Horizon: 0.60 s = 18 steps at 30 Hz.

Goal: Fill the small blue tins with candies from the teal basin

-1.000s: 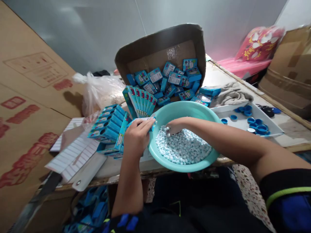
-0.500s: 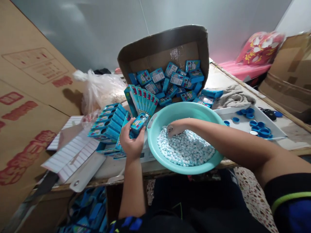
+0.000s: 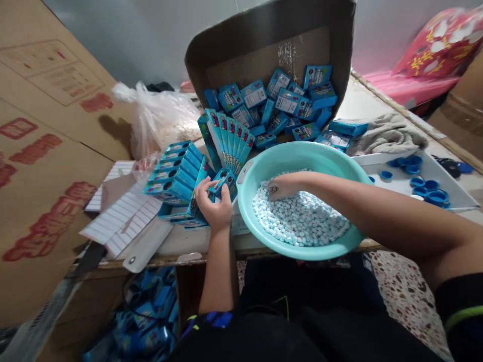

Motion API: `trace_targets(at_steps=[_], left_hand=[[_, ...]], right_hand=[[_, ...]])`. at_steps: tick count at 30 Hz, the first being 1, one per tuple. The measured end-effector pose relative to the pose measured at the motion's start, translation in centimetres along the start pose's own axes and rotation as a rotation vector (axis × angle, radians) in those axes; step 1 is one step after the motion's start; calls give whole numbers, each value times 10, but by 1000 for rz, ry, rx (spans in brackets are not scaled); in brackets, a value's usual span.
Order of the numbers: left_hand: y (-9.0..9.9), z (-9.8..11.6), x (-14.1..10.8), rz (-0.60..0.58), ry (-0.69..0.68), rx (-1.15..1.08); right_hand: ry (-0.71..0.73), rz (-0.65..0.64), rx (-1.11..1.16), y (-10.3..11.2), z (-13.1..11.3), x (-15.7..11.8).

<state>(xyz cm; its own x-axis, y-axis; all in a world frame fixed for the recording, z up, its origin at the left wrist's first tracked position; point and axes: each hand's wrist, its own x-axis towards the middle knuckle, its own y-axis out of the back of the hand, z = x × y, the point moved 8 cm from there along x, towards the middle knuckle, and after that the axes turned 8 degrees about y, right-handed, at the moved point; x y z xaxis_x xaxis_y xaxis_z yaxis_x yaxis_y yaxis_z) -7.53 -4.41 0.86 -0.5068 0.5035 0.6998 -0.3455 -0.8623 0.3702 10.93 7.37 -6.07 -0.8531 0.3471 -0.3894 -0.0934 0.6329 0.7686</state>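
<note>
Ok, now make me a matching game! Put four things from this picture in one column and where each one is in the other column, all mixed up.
Things:
1. small blue box
2. white pellets
3. round blue caps
4. heap of blue packets

Places:
A. white tray
B. cardboard carton
C. left hand
D. teal basin

Right pairs: 1-C, 2-D, 3-A, 4-B
</note>
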Motion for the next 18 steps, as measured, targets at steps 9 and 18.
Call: trace_targets(at_steps=[9,18], left_hand=[[5,-10,3,5,86,-199],[50,-2,-9,491,-15,-23]], right_hand=[[-13,-11,-5,-1,-1,-2],[-13,-2,1,-3,4,-1]])
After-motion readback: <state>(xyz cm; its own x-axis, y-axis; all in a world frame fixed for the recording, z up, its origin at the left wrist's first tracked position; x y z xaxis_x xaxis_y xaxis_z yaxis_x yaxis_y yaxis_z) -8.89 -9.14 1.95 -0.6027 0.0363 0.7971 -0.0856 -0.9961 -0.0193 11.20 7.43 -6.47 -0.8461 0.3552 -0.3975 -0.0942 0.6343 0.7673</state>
